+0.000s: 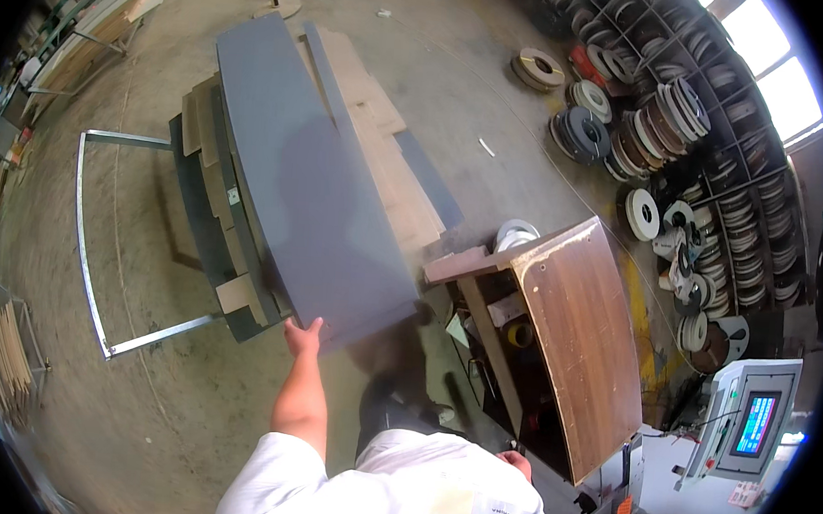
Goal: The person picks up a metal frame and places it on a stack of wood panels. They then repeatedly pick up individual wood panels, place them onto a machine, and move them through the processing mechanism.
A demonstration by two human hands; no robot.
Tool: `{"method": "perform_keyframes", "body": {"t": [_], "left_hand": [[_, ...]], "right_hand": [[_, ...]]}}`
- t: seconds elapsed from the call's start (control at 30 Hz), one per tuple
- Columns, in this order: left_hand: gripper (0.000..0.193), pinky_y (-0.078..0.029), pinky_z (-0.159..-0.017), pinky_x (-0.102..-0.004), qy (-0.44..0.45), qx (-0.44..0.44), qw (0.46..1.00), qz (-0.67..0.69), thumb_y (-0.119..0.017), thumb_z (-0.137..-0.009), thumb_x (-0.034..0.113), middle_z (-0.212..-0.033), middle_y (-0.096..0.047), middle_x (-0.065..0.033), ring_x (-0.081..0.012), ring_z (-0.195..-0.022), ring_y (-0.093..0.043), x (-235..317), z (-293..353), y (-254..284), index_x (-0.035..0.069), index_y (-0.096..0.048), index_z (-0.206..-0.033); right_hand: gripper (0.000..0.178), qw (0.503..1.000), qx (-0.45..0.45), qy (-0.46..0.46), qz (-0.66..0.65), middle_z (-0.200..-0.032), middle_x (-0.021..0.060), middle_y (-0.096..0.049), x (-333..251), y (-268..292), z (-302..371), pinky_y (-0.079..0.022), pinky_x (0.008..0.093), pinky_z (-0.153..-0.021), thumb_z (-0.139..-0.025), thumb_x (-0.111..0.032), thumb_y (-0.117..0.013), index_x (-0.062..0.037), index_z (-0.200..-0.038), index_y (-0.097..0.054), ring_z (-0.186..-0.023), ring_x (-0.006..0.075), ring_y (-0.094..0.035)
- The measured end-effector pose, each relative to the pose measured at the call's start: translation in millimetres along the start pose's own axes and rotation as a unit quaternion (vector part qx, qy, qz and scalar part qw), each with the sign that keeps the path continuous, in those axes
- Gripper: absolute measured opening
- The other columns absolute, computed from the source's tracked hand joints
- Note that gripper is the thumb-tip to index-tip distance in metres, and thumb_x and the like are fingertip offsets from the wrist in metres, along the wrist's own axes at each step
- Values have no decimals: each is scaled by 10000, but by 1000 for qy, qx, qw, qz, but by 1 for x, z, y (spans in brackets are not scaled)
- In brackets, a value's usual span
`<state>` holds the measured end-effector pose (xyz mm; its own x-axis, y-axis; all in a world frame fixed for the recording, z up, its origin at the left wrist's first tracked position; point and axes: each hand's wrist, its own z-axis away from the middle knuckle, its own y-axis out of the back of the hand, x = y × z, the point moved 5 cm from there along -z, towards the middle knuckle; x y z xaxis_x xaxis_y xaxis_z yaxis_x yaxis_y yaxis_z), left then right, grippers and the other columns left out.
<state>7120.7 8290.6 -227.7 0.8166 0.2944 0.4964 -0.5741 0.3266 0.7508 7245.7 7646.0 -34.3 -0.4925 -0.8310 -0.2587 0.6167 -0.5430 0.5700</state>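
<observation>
A long grey panel (317, 185) lies on top of a stack in front of me. My left hand (303, 335) is at its near left corner, thumb over the top and fingers at the side edge, gripping it. Low at my right side, my right hand (515, 463) shows only in part beside the worn brown wooden cabinet (580, 347). Its fingers are mostly hidden, so whether it holds anything does not show. Beneath the grey panel, brown boards (377, 123) and darker strips stick out on both sides.
A metal frame (92, 247) extends left of the stack. Rolls of edge banding (584, 134) stand on the floor and fill a dark rack (748, 146) at the right. A machine control panel with a lit screen (756, 424) is at the near right. Boards (9, 360) lean at the far left.
</observation>
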Motion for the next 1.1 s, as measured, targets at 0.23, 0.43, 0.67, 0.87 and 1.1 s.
{"method": "perform_keyframes", "body": {"t": [0.23, 0.43, 0.67, 0.87, 1.1], "left_hand": [[945, -457, -1062, -459, -53, 15, 998, -38, -901, -687, 481, -1345, -549, -243, -385, -1242, -557, -7, 11, -5, -17, -477, -1369], [825, -527, -961, -449, -31, -15, 999, 21, -933, -660, 400, -1198, -640, -214, -359, -1103, -634, -11, -3, -5, -17, -568, -1271], [425, -544, -842, -386, 29, -137, 976, 168, -875, -793, 212, -1033, -748, -130, -215, -932, -688, -55, -42, -13, -37, -677, -1076], [370, -539, -723, -386, 25, -169, 974, 149, -810, -884, 261, -1034, -720, -106, -208, -879, -660, -78, -28, -8, -19, -660, -1073], [479, -544, -767, -408, 91, -255, 943, 193, -795, -899, 290, -1119, -694, -129, -232, -945, -658, -126, 61, -8, -30, -610, -1203]], "right_hand": [[375, 997, -34, 62, 42, -976, 123, -763, -19, 2, -9, -544, 335, -860, -887, -341, -751, -18, -1078, -739, -919, 199, -722], [398, 996, -43, 70, 24, -982, 107, -765, -5, -1, -20, -540, 327, -871, -882, -379, -756, -27, -1067, -747, -925, 185, -719], [404, 994, -63, 70, 62, -951, 92, -761, 5, -4, -29, -540, 328, -866, -874, -392, -765, -34, -1063, -748, -915, 173, -709], [334, 993, -69, 82, 43, -913, 75, -761, -26, -1, -26, -559, 300, -768, -890, -300, -768, -10, -1056, -740, -817, 145, -710], [330, 994, -49, 97, 7, -899, 65, -754, -45, -4, -17, -555, 290, -742, -902, -280, -761, 4, -1067, -728, -810, 123, -697]]}}
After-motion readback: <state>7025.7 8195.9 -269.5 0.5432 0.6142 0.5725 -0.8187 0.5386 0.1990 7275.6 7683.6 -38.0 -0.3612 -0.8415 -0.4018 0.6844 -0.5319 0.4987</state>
